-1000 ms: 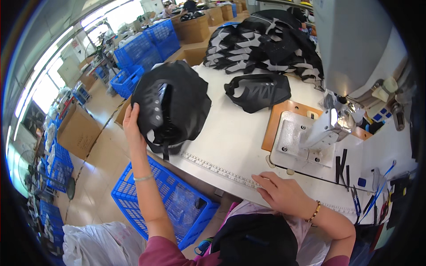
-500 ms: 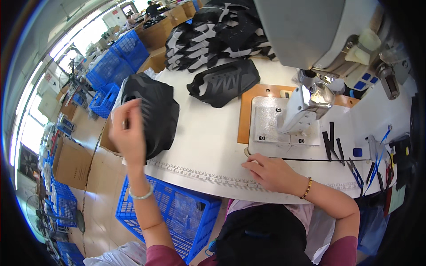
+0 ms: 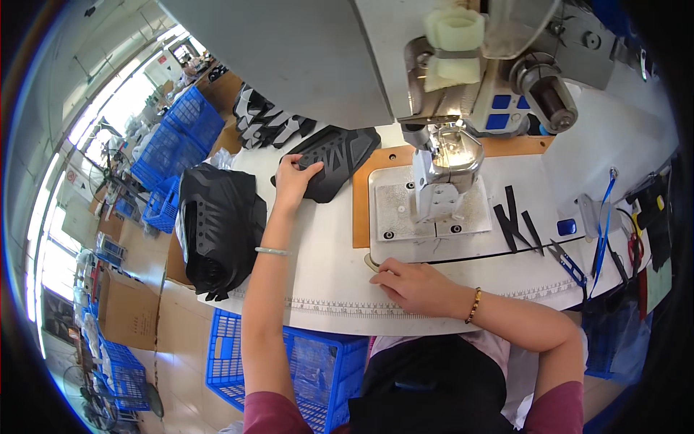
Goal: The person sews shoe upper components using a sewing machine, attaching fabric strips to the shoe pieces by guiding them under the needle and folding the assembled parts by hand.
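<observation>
Two hands at work: one far out on the table, one close to the body.
Left hand [image 3: 294, 181]: stretched forward, fingers closed over the near edge of a black patterned fabric piece [image 3: 334, 160], gripping it at its left end.
Right hand [image 3: 413, 283]: resting flat on the white table [image 3: 325, 282] just in front of the machine bed, fingers loosely spread and holding nothing (a beaded bracelet sits at the wrist).
Fabric piece: lies on the table to the left of the orange plate [image 3: 361, 210], touching its upper left corner and partly over it, well short of the needle.
Sewing machine [image 3: 441, 173]: head stands over the pale metal bed, no material under it that I can see.
Black stack [image 3: 220, 228]: a heap of dark pieces at the table's left edge, apart from the gripped one.
Small things: black strips [image 3: 515, 220] and blue-handled snips [image 3: 567, 262] lie right of the bed.
Below: a blue crate [image 3: 303, 369] sits under the table edge.
Step in hand: by my reading, fetching the next piece for stitching; the pick is made, the feeding not yet begun.
Next move calls for: drawing the piece rightward onto the bed and squaring its edge under the foot, the right hand likely needed to flatten and guide it.
</observation>
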Tool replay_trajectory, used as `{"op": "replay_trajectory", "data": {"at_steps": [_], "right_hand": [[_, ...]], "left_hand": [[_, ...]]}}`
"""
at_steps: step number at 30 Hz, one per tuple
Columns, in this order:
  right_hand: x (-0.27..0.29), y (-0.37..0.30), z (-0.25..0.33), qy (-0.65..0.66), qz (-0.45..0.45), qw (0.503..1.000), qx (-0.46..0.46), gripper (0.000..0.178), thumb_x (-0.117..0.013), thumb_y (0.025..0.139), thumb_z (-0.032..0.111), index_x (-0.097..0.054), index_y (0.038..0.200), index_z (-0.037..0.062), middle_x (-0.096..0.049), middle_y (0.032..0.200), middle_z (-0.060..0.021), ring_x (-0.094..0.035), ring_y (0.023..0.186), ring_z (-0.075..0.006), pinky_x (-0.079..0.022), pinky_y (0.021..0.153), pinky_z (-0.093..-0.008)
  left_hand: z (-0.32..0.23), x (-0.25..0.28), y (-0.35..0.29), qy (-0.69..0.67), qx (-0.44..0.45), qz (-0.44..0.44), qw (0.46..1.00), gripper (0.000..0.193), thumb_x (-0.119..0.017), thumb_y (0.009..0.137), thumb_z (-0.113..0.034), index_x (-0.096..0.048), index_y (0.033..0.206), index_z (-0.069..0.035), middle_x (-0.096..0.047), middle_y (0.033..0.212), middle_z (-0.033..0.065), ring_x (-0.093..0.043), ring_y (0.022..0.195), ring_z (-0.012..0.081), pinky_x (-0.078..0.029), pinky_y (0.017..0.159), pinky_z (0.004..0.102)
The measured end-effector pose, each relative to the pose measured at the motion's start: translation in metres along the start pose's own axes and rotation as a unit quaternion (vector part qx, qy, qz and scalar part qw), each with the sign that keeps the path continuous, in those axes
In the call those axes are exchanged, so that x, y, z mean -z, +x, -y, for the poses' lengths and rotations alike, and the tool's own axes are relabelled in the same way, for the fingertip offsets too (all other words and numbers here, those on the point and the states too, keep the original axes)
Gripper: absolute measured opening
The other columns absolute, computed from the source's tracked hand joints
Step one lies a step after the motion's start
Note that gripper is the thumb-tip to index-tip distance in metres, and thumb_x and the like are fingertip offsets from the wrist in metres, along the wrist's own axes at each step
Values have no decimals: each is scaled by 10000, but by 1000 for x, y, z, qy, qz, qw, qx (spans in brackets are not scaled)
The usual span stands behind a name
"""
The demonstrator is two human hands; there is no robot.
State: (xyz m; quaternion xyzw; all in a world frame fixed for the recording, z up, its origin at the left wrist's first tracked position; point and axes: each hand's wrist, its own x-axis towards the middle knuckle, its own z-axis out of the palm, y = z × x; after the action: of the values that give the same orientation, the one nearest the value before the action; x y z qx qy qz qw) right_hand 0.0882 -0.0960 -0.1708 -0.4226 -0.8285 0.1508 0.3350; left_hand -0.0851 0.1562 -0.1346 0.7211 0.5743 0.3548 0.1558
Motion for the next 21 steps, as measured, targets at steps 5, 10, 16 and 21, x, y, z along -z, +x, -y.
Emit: {"op": "replay_trajectory", "data": {"at_steps": [5,10,16,21], "right_hand": [[-4,-2,-2,-13,-23,999,24,153,-574,785,70,-560,936,53,-523,886,-63,-583,664,-222,-502,580,-311],[0,0,-1,-7,-7,1000,2,147,-576,779,64,-556,923,50,-521,882,-61,-580,644,-226,-502,569,-313],[-3,0,-2,-4,-5,1000,2,136,-570,784,68,-556,918,45,-520,886,-71,-580,646,-236,-503,579,-326],[-1,-1,-3,-1,7,1000,-9,127,-561,793,74,-558,915,39,-520,895,-80,-579,652,-250,-501,598,-339]], "left_hand": [[-4,8,-5,-150,-57,8,987,360,-717,713,-186,-535,941,25,-582,683,54,-514,573,110,-433,566,226],[-9,17,1,-154,-73,-24,985,297,-640,795,-198,-490,951,5,-549,628,63,-478,542,117,-389,524,254],[-12,27,19,-73,-86,-57,992,271,-533,876,-245,-455,921,11,-524,664,98,-500,628,172,-396,593,294],[-35,34,10,-54,-214,-101,970,224,-512,886,-205,-456,943,5,-530,768,115,-500,679,193,-397,642,290]]}}
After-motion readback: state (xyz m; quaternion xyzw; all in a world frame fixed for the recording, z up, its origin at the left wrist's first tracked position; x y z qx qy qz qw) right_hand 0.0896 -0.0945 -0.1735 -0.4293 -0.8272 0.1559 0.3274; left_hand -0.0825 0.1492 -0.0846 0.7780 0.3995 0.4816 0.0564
